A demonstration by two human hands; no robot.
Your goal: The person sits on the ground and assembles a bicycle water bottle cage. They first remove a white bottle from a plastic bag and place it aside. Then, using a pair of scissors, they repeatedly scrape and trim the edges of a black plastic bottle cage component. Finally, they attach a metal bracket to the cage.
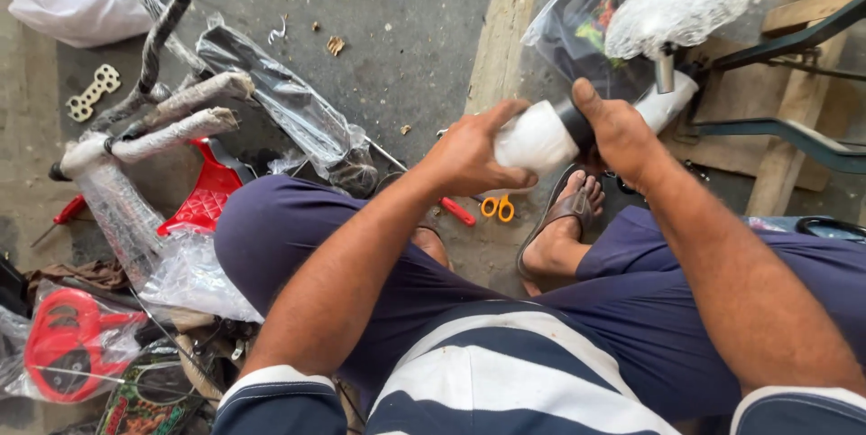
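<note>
Your left hand point(469, 153) has its grip wrapped around the white foam-wrapped end of a tube point(539, 139), held above your knees. Your right hand point(621, 128) closes its grip on the black band of the same tube, thumb on top. Below them on the floor point(406, 29) lie orange-handled scissors point(497, 208) just beside your sandal point(564, 214). A red plastic seat point(206, 196) and wrapped frame parts point(180, 110) sit well to your left.

A foam-wrapped handlebar grip point(541, 137), white with a black band, lies nearly level at the frame's one o'clock, its far end tilted up toward two o'clock.
</note>
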